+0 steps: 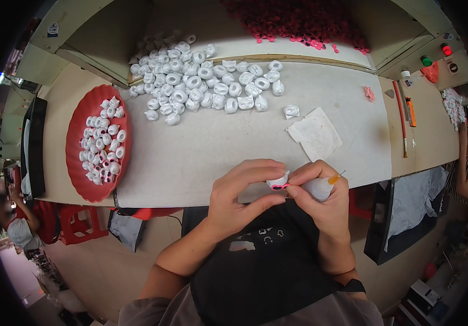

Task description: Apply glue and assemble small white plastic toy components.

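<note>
Over a paper-covered desk, near its front edge, gripping a white figurine with fingers of the left hand; pinching its pink piece with the right hand, also cradling a needle-tipped bottle.

The small, rounded white piece, a pink-and-black patch on its lower side, sits in the left fingers. The pale bottle lies in the right fingers, its orange needle tip slanting up and right.
</note>
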The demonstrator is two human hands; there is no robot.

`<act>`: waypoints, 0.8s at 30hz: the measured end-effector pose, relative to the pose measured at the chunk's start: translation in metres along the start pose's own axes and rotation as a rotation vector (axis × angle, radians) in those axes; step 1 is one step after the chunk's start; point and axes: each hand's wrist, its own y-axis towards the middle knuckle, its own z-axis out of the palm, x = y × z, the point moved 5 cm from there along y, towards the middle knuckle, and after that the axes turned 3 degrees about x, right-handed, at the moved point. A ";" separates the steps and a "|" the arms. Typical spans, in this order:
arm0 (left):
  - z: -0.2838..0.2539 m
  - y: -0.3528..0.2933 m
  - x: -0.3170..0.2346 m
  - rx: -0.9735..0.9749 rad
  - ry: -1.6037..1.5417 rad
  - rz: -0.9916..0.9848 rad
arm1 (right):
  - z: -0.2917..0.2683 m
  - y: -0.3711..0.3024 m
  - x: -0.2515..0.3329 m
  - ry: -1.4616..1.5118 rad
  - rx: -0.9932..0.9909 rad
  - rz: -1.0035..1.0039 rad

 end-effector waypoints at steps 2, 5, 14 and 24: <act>-0.001 -0.003 0.004 -0.014 -0.129 -0.050 | 0.003 -0.001 -0.003 0.013 -0.004 -0.010; -0.004 -0.005 0.005 -0.023 -0.373 -0.151 | 0.003 0.000 -0.003 0.041 -0.046 -0.027; -0.006 -0.008 0.006 0.069 -0.589 -0.140 | 0.021 0.002 -0.001 0.208 0.132 -0.016; -0.003 -0.006 0.016 0.119 -0.659 -0.234 | 0.015 0.000 -0.014 0.362 0.173 0.100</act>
